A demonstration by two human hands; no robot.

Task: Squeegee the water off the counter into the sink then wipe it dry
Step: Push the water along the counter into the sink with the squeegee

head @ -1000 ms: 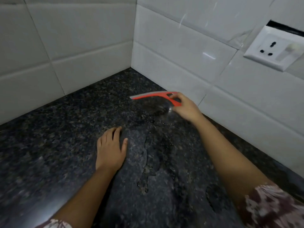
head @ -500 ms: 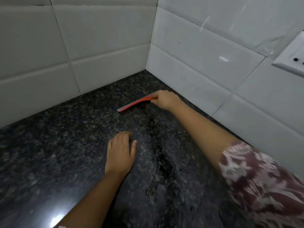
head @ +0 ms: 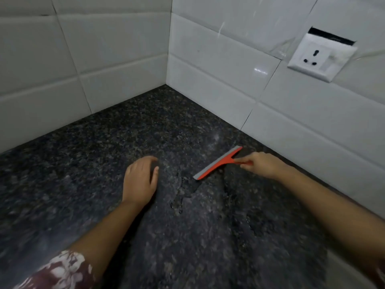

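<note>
Near the tiled corner (head: 169, 59), my right hand (head: 264, 166) pinches the red squeegee (head: 217, 163) by its handle, blade on the desk (head: 79, 163). My left hand (head: 140, 181) lies flat, fingers straight.

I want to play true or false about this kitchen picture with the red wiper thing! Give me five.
1. The right hand holds the red plastic squeegee with a grey blade by its handle. True.
2. The left hand grips a cloth. False: it rests on the dark speckled stone counter, holding nothing.
3. A white wall socket sits on the white tiled wall. True.
4. A sink shows beside the hands. False: no sink is in view.
5. The counter is all dry. False: a wet patch lies near the blade.
</note>
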